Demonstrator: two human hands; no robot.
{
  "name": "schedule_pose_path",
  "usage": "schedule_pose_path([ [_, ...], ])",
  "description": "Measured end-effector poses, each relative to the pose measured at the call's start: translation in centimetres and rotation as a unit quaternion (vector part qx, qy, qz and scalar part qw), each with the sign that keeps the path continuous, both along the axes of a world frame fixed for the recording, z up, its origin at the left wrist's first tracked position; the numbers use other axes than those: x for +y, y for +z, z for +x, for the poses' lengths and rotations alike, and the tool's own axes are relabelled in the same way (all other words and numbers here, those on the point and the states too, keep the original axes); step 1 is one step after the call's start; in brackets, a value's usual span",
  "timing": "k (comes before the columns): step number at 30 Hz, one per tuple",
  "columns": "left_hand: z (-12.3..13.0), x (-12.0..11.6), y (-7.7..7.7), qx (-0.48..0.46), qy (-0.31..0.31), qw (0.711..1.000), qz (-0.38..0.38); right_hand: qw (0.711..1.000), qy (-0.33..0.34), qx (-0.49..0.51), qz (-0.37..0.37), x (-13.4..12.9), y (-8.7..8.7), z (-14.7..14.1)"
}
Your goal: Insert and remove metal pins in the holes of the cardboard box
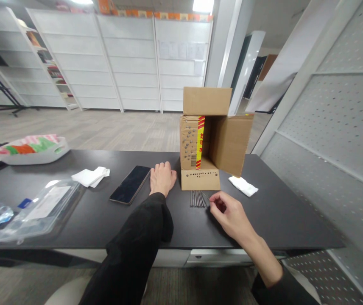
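The left hand (162, 177) rests flat, fingers loosely spread, just left of the open brown cardboard box (210, 137); its inside shows empty. The right hand (229, 214), fingers narrowly pinched, touches thin grey metal rods (197, 198) on the black table (280, 216).

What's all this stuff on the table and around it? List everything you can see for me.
Cardboard box: one, brown with a red-and-yellow strip, open toward the camera, at the table's far edge.
Thin rods: a small row, dark grey, lying in front of the box.
Phone: one, black, face up, left of the box.
Folded tissues: two, white, one left of the phone, one right of the box.
Clear plastic bags: a few, at the left.
Tray: one, white, with colourful contents, far left.
Table: one, black.
Shelving: white, along the back wall.
Left hand: flat on the table beside the box.
Right hand: fingers pinched at the rods.
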State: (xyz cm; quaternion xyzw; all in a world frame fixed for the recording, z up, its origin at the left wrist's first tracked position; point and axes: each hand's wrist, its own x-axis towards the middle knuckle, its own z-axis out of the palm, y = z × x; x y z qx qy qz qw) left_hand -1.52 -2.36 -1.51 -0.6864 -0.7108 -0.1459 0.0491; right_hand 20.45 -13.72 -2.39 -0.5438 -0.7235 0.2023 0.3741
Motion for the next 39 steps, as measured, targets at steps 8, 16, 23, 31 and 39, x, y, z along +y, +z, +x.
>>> schedule_pose_path([
  [8, 0.00, 0.06, -0.07, 0.005, 0.001, 1.000, 0.008, 0.998, 0.032, -0.032, 0.034, -0.38, -0.31, -0.10],
  [16, -0.03, 0.12, -0.18, 0.002, -0.003, 1.000, 0.007, 0.996, 0.055, -0.068, 0.031, -0.30, -0.41, -0.17],
  [23, -0.05, 0.11, -0.10, 0.004, -0.002, 1.000, 0.005, 0.995, 0.057, -0.071, 0.030, -0.37, -0.44, -0.16],
  [31, -0.02, 0.05, -0.18, 0.002, -0.007, 1.000, 0.016, 0.995, 0.062, -0.079, 0.026, -0.16, -0.65, -0.13],
  [39, -0.04, 0.07, -0.08, 0.002, -0.006, 1.000, 0.013, 0.994, 0.063, -0.080, 0.029, -0.15, -0.49, -0.32],
])
